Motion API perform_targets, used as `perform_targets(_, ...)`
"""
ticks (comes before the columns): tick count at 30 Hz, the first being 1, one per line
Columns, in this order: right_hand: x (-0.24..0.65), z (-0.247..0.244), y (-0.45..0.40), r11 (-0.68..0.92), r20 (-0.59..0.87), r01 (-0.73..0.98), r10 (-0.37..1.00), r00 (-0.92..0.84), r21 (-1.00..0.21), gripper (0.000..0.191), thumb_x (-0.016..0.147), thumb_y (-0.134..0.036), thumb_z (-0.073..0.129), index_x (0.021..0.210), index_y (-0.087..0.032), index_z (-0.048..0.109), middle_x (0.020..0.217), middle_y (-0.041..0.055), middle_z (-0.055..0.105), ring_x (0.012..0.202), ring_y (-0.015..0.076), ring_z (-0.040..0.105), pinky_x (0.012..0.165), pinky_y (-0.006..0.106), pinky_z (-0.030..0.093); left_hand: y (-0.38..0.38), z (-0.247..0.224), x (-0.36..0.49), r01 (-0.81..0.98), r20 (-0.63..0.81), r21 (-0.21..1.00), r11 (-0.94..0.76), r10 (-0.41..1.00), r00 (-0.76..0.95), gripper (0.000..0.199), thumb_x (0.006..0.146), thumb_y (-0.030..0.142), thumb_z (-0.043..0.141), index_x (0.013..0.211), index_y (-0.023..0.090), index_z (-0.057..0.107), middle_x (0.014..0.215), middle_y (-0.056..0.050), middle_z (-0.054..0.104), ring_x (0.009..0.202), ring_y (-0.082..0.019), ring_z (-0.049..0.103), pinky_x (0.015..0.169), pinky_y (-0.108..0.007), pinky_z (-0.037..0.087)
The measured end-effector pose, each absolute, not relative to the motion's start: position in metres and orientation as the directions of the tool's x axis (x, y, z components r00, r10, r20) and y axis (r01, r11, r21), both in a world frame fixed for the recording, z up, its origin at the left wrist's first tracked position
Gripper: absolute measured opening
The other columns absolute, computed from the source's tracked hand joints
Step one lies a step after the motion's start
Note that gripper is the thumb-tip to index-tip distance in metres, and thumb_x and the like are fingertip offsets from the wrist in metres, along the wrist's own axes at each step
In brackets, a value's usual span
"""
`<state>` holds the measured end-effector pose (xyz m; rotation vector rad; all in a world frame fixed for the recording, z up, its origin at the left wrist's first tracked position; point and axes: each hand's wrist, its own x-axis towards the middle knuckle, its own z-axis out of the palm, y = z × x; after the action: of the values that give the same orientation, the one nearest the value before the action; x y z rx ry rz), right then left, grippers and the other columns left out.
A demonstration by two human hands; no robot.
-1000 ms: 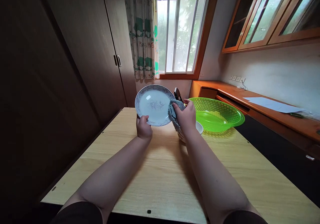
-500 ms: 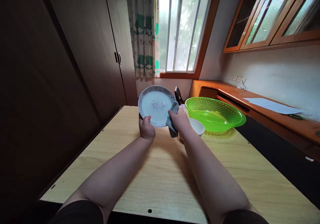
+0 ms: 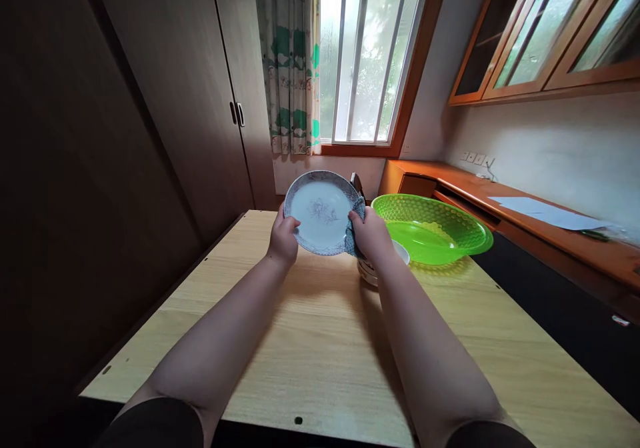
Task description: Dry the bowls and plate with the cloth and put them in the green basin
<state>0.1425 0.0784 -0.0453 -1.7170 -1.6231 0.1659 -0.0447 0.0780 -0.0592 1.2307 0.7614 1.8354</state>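
A white plate [image 3: 320,211] with a patterned grey rim and a faint flower design is held up over the table, its inner face tilted toward me. My left hand [image 3: 284,236] grips its left edge, thumb on the front of the rim. On the opposite edge, my right hand [image 3: 371,233] is closed on a blue-grey cloth [image 3: 355,233] folded around the rim. Behind my right wrist, partly hidden, white bowls [image 3: 369,274] stand stacked on the table.
A green plastic basin [image 3: 425,235] sits on the wooden table [image 3: 300,341] at the back right. A dark wardrobe [image 3: 150,101] lines the left side. An orange-brown desk [image 3: 525,208] with white papers [image 3: 547,213] runs along the right wall. A chair back [image 3: 357,183] shows beyond the table.
The plate has moved slightly right. My left hand has shifted from its lower edge up to its left side. My right hand and the cloth have moved a little right, staying on the rim.
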Motion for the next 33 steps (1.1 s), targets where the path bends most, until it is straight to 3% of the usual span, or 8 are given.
perform_targets(8, 0.115, -0.054, 0.066, 0.182, 0.385, 0.820, 0.922, 0.050, -0.543, 0.047, 0.100, -0.041, 0.019, 0.089, -0.017, 0.057, 0.092, 0.0145, 0.067, 0.085, 0.0230, 0.063, 0.068, 0.029, 0.038, 0.081, -0.042, -0.063, -0.173, 0.539, 0.772, -0.612, 0.773, -0.335, 0.052, 0.059, 0.021, 0.047, 0.108, 0.021, 0.063, 0.094, -0.002, 0.064, 0.083, -0.020, 0.052, 0.073, -0.028, 0.041)
perform_targets(13, 0.120, -0.053, 0.068, 0.106, 0.409, 0.743, 0.881, 0.238, -0.661, 0.030, 0.092, -0.042, 0.046, 0.105, -0.016, 0.053, 0.094, 0.0131, 0.068, 0.085, 0.0246, 0.064, 0.065, 0.029, 0.039, 0.077, -0.035, -0.069, -0.116, 0.547, 0.816, -0.566, 0.821, -0.162, 0.056, 0.058, 0.019, 0.048, 0.111, 0.020, 0.063, 0.095, -0.003, 0.065, 0.084, -0.020, 0.053, 0.072, -0.029, 0.041)
perform_targets(19, 0.138, -0.049, 0.075, 0.203, 0.534, 0.661, 0.771, 0.347, -0.723, 0.044, 0.079, -0.047, 0.060, 0.112, -0.019, 0.048, 0.095, 0.0087, 0.068, 0.085, 0.0243, 0.064, 0.071, 0.030, 0.043, 0.071, -0.036, -0.061, -0.178, 0.520, 0.827, -0.532, 0.846, -0.114, 0.054, 0.058, 0.018, 0.047, 0.111, 0.018, 0.063, 0.092, -0.003, 0.065, 0.086, -0.020, 0.052, 0.073, -0.029, 0.041)
perform_targets(26, 0.121, -0.060, 0.080, 0.209, 0.328, 0.525, 0.934, 0.143, -0.825, 0.033, 0.083, -0.046, 0.048, 0.099, -0.018, 0.058, 0.100, 0.0109, 0.067, 0.093, 0.0238, 0.062, 0.077, 0.033, 0.044, 0.073, -0.034, -0.066, -0.150, 0.557, 0.796, -0.586, 0.807, -0.196, 0.059, 0.060, 0.020, 0.046, 0.117, 0.020, 0.062, 0.094, -0.002, 0.065, 0.086, -0.020, 0.053, 0.073, -0.029, 0.040)
perform_targets(30, 0.124, -0.060, 0.080, 0.171, 0.381, 0.597, 0.892, 0.245, -0.784, 0.043, 0.080, -0.048, 0.054, 0.109, -0.016, 0.052, 0.100, 0.0135, 0.065, 0.091, 0.0260, 0.061, 0.074, 0.034, 0.044, 0.075, -0.028, -0.078, -0.109, 0.508, 0.853, -0.510, 0.860, -0.051, 0.060, 0.059, 0.020, 0.046, 0.116, 0.018, 0.063, 0.088, -0.003, 0.064, 0.082, -0.020, 0.052, 0.068, -0.029, 0.039)
perform_targets(33, 0.133, -0.058, 0.081, 0.196, 0.465, 0.628, 0.834, 0.298, -0.753, 0.051, 0.075, -0.051, 0.063, 0.109, -0.017, 0.048, 0.094, 0.0099, 0.064, 0.082, 0.0249, 0.060, 0.069, 0.032, 0.042, 0.076, -0.026, -0.083, -0.123, 0.425, 0.902, -0.414, 0.901, 0.088, 0.056, 0.057, 0.018, 0.048, 0.110, 0.017, 0.064, 0.082, -0.002, 0.062, 0.077, -0.019, 0.050, 0.065, -0.028, 0.037)
